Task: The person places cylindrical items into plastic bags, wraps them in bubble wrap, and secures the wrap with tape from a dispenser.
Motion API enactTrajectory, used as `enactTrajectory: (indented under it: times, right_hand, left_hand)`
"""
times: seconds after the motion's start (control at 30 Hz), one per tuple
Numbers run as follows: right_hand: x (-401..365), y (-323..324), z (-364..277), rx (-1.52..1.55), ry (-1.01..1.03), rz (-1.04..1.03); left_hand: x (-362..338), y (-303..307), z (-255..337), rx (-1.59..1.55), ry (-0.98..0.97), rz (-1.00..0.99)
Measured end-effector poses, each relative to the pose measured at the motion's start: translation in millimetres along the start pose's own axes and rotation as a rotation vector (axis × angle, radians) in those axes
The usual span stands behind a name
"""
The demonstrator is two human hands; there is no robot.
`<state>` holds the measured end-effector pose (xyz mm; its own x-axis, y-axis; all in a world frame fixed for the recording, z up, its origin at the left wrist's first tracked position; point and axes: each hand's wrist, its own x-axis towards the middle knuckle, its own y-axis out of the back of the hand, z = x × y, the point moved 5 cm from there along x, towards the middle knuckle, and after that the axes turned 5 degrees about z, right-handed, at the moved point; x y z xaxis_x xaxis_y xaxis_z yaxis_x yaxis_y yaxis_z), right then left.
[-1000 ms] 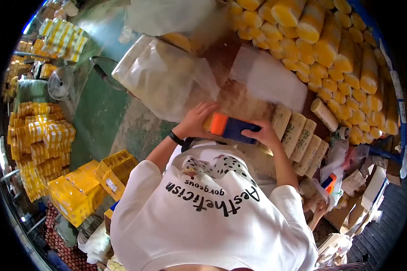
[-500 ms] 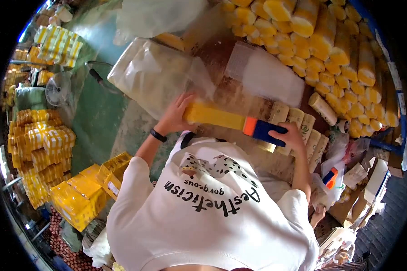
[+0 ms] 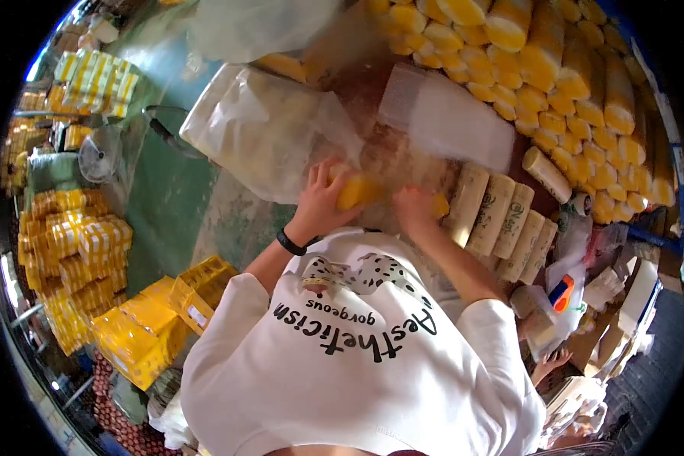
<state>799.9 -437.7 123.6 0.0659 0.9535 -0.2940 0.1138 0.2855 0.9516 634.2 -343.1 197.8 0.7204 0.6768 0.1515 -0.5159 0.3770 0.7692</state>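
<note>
My left hand (image 3: 323,204), with a dark band at its wrist, is closed around a blurred yellow piece (image 3: 359,191) beside a translucent plastic bag (image 3: 262,125). To the right of it, my right hand (image 3: 416,209) is closed low over the work surface; what it grips is hidden. Another bit of yellow (image 3: 439,205) shows at its outer side. Several pale printed rolls (image 3: 490,213) lie side by side just right of my right hand.
A white plastic sheet stack (image 3: 460,121) lies beyond the rolls. Yellow-wrapped rolls (image 3: 536,99) are piled at the upper right. Yellow taped boxes (image 3: 140,327) sit at the left. An orange and blue tool (image 3: 561,293) and another person's hand (image 3: 551,366) are at the right.
The long yellow strip stretched between my hands is no longer seen. My right hand has moved left, without the blue and orange tool, and my left hand has shifted slightly right.
</note>
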Motion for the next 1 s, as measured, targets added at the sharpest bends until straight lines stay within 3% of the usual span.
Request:
enactTrajectory:
  times: [0.07,0.13,0.23,0.33,0.4,0.43,0.5,0.57,0.63,0.77,0.8,0.87,0.93,1.0]
  right_hand:
    - [-1,-21,22,-0.05,-0.018,-0.079]
    - [-15,-23,45,0.018,-0.168,-0.175]
    - [-22,-23,64,0.082,-0.399,-0.004]
    - [-28,-26,54,-0.092,-0.355,0.259]
    - [-16,-19,32,-0.112,-0.138,0.299]
    - [-10,0,14,0.122,-0.018,0.412]
    - [6,72,-36,0.308,0.132,0.512]
    - [19,69,-63,0.462,0.238,0.515]
    - [33,12,-60,0.701,0.314,0.466]
    - [57,-12,-45,0.889,0.229,0.218]
    - [53,4,-44,0.98,0.274,0.374]
    - [56,-11,-35,1.254,0.15,0.405]
    - [57,-51,-22,1.526,0.018,0.31]
    - [52,-83,5,1.775,-0.138,0.083]
  left_hand:
    - [6,4,0,-0.002,0.005,0.013]
    - [4,9,-3,-0.03,0.039,0.039]
    - [2,14,-19,-0.076,0.112,0.071]
    - [1,13,-35,-0.073,0.173,0.12]
    - [-1,13,-41,-0.057,0.152,0.12]
    - [-1,13,-42,-0.05,0.135,0.129]
    - [-1,14,-39,-0.001,0.091,0.147]
    - [2,17,-31,-0.013,0.082,0.164]
    - [2,13,-26,0.012,0.108,0.209]
    - [17,15,-30,-0.152,0.224,0.273]
    - [21,10,-44,-0.289,0.261,0.311]
    - [31,-4,-72,-0.524,0.348,0.33]
    - [32,-11,-79,-0.494,0.258,0.298]
    - [33,-9,-65,-1.091,0.617,0.239]
